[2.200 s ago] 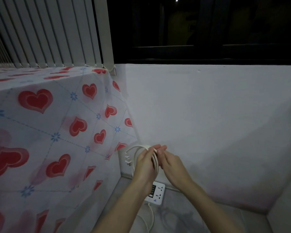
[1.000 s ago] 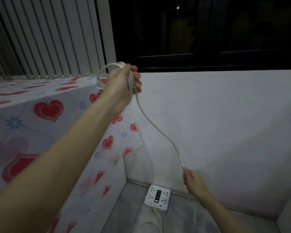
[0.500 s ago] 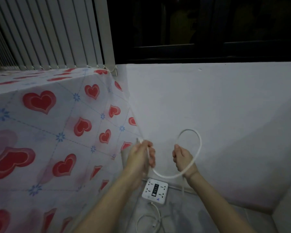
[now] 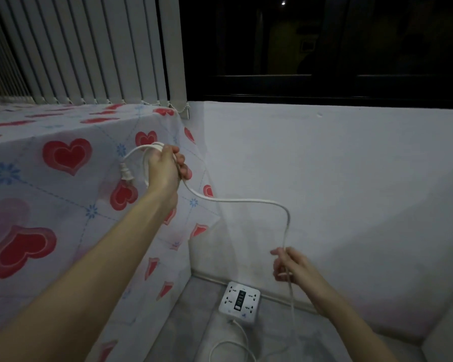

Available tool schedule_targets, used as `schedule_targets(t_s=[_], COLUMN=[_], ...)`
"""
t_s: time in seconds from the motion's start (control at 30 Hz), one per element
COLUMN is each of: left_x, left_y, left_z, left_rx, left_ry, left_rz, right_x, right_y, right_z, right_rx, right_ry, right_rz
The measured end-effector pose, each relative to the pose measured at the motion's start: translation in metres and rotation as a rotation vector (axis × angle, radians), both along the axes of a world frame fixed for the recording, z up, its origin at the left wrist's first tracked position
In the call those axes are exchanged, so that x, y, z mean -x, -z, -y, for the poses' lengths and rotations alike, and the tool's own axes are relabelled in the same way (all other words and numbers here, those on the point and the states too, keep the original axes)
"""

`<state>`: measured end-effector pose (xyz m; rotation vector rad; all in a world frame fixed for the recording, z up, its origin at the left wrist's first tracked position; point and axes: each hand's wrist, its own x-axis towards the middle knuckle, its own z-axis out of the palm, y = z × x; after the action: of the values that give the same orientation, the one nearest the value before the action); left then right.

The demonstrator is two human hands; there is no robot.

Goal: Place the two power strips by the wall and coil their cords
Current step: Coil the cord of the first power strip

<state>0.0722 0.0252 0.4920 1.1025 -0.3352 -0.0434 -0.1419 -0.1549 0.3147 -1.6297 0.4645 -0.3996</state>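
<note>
A white square power strip (image 4: 239, 301) lies flat on the floor against the foot of the wall (image 4: 338, 184). Its own cord (image 4: 237, 340) curls away toward the bottom edge. My left hand (image 4: 165, 168) is raised in front of the tablecloth, closed around several loops of a second white cord, whose plug (image 4: 124, 173) dangles to the left. From that hand the white cord (image 4: 246, 201) arcs right and drops to my right hand (image 4: 289, 266), which pinches it low above the floor. Below this hand the cord runs down out of view. I see only one power strip.
A table draped in a white cloth with red hearts (image 4: 63, 205) fills the left side and hangs to the floor. White vertical blinds (image 4: 89, 48) stand behind it. A dark window (image 4: 324, 43) sits above the wall. A white edge (image 4: 445, 343) closes the floor at the lower right.
My left hand has lifted the coil up and to the left. My right hand has slid out along the cord, opening the loop into a long arc between both hands.
</note>
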Motion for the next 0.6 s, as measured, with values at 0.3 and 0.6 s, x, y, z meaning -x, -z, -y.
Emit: schedule_targets(t_s=[0.3, 0.6], left_x=[-0.007, 0.035], left_y=[-0.004, -0.012], left_z=[0.000, 0.029], left_rx=[-0.160, -0.025], left_ry=[-0.054, 0.140], left_rz=[0.063, -0.109], right_x=[0.002, -0.022], right_y=[-0.033, -0.005], right_z=[-0.006, -0.045], right_rx=[0.210, 0.347], right_ry=[-0.057, -0.283], right_rz=[0.291, 0.076])
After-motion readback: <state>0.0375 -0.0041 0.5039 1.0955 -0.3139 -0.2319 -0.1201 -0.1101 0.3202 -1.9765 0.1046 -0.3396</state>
